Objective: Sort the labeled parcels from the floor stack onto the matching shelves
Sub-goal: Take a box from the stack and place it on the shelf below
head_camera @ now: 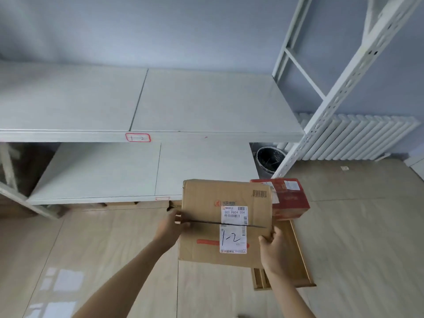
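- You hold the box (226, 222) in both hands above the floor (358, 226), in front of the lower shelf (96, 171).
- Its white label (233, 239) has "1-2" handwritten on it; a dark seam runs across the top.
- Your left hand (171, 226) grips the left edge, fingers curled round it.
- Your right hand (273, 245) grips the right edge, thumb on top.
- A red parcel (290, 198) sits just beyond the box's right corner.
- A flat gold-edged parcel (296, 255) lies on the floor under your right hand.
- The upper shelf (206, 99) carries a red-outlined tag (138, 137) on its front rim.
- A dark bin (269, 159) stands by the shelf post (339, 97), with a radiator (358, 138) behind.
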